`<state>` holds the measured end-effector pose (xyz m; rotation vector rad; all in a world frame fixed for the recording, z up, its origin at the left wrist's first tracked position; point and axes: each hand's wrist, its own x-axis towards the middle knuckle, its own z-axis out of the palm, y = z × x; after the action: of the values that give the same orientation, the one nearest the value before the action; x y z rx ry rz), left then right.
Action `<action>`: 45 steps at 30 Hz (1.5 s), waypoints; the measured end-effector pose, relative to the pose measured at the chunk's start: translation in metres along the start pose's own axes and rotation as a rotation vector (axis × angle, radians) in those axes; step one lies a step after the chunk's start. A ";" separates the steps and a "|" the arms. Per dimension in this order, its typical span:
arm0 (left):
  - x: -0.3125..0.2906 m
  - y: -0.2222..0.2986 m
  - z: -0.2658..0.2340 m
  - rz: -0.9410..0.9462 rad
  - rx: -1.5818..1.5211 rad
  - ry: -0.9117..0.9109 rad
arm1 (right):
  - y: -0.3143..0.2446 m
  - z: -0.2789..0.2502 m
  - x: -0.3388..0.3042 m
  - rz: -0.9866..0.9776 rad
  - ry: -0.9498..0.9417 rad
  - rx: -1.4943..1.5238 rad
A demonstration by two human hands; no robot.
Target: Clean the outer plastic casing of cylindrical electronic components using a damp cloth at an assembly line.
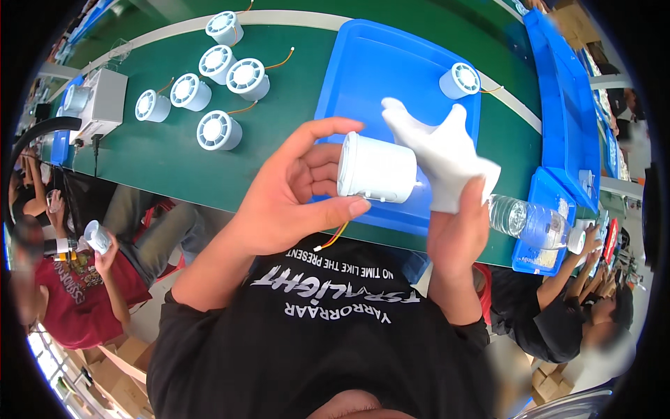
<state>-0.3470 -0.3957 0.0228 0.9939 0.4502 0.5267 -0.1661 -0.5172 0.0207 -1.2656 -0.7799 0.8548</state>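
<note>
My left hand (289,192) is closed around a white cylindrical plastic housing (382,170), lying on its side in the grip, with the thumb below and the fingers at its left end. A thin lead of coloured wires (333,236) with a small white connector hangs beneath it. Just right of the housing, my right hand (457,241) grips a white cloth (447,153) that covers most of its fingers; the thumb is bare. Both hands are over the near part of a blue tray (398,52). One more white housing (460,80) with a grille top sits in its far right corner.
Several similar housings (218,131) stand on the green table (279,105) to the left, near a grey box (106,105). A clear bottle (530,222) and blue bins (562,105) lie on the right. Co-workers sit on both sides, one holding a white cup-shaped part (98,237).
</note>
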 end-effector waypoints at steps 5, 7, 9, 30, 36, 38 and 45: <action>-0.006 -0.005 -0.001 0.119 0.156 0.101 | 0.001 0.027 0.004 -0.735 -0.267 -0.804; -0.012 -0.006 0.000 0.187 0.269 0.086 | -0.001 0.031 0.018 -0.425 -0.272 -0.511; -0.013 -0.006 -0.001 0.119 0.264 0.093 | -0.010 0.023 0.024 -0.222 -0.466 -0.676; -0.001 -0.002 0.002 0.046 0.219 0.123 | -0.016 0.041 0.002 -0.743 -0.123 -0.950; -0.008 -0.016 -0.001 0.275 0.445 -0.025 | -0.022 0.020 0.017 -0.142 -0.366 -0.559; 0.000 -0.006 -0.003 0.575 1.052 -0.035 | -0.011 0.018 0.018 -0.126 -0.265 -0.477; 0.003 -0.008 0.016 -0.179 0.077 -0.024 | -0.003 0.020 0.028 -0.737 -0.118 -0.872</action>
<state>-0.3334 -0.4078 0.0234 1.0216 0.5356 0.3387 -0.1698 -0.4837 0.0269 -1.4896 -1.6838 -0.0553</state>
